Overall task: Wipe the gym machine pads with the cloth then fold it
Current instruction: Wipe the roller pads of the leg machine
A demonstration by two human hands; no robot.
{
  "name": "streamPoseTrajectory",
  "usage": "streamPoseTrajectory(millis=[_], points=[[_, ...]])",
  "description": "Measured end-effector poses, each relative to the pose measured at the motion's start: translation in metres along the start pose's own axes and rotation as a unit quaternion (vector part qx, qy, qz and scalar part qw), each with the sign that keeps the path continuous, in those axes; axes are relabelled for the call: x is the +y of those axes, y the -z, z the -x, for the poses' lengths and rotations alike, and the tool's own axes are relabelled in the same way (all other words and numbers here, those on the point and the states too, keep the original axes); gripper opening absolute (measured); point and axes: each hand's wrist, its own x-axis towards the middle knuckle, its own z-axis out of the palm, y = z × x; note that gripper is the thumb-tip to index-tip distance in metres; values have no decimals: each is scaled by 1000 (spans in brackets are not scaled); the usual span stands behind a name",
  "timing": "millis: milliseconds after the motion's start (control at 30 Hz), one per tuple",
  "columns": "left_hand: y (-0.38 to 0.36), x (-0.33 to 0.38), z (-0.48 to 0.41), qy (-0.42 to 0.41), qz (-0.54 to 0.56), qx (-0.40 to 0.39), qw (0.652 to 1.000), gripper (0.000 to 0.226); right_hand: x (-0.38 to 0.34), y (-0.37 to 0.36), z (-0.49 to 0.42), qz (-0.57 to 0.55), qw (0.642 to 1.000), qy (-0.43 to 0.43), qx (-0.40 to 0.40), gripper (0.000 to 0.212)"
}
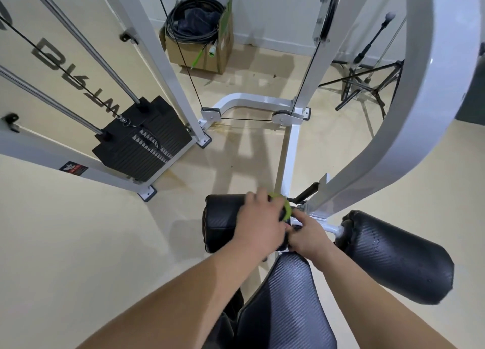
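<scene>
Cloth (287, 207): bright green, soft, bunched up; pressed on the inner end of the left pad, at about 6 o'clock in the view; mostly hidden under fingers.
Left hand (258, 224): laid over the left pad; grip curled down on the cloth.
Right hand (307, 234): just beside the left hand, at its 4 o'clock; fingertips tucked into the gap between the two pads; grip curled, cannot tell if clamped on anything.
Left pad (220, 217): black, fat roll shape, tiny woven pattern, stitched seam at the outer end.
Right pad (399, 257): same black roll, at 4 o'clock, on a white metal rod; apart from both hands.
Seat pad (286, 306): black, woven pattern, flat with a rounded edge, at 6 o'clock under the forearms.
Frame (420, 107): white painted metal, smooth and shiny; wide curve from 1 o'clock down to the pads.
Weight stack (141, 141): flat black plates on two shiny steel rods, at 10 o'clock.
Box (210, 64): brown cardboard, open top, at 12 o'clock by the wall; inside, a coil of black cable (194, 18); green and white stick leaning on the front.
Stands (367, 86): thin black metal legs, at 2 o'clock.
Floor (65, 243): pale cream, smooth, shiny; wide stretch at 8 o'clock past the left pad's outer end; tight squeeze between the pads and frame.
</scene>
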Motion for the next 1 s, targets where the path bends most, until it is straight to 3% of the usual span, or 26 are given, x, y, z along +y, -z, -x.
streamPoseTrajectory(millis=[67, 133, 300, 433, 500, 633, 733, 800, 933, 1000], points=[[4, 3, -6, -52, -26, -42, 997, 45, 3, -1, 2, -1, 1000, 10, 0, 35], [15, -16, -7, -54, -41, -35, 997, 46, 7, -2, 5, -7, 1000, 13, 11, 42], [38, -88, 8, 101, -28, 44, 994, 40, 19, -11, 31, -32, 999, 26, 19, 51], [19, -67, 45, 100, -62, 28, 993, 38, 0, 1, 27, -67, 997, -22, 43, 7], [8, -51, 63, 91, -68, 31, 993, 38, -10, 5, 15, -62, 997, -24, 40, 14], [10, -48, 50, 68, -37, 44, 996, 39, -5, -5, 5, 11, 999, -10, 35, 51], [17, -21, 8, 119, -20, 33, 992, 37, -5, -8, 13, 27, 999, 9, 43, 47], [9, 11, -12, 70, -2, -20, 997, 37, -4, -8, 15, 72, 997, 14, 24, 33], [-8, 48, -21, -106, -23, -137, 985, 41, 0, -6, 29, 138, 987, -49, -58, 18], [-7, 40, -19, -129, -58, -115, 983, 40, 5, -3, 38, 85, 994, -51, -56, 32]])
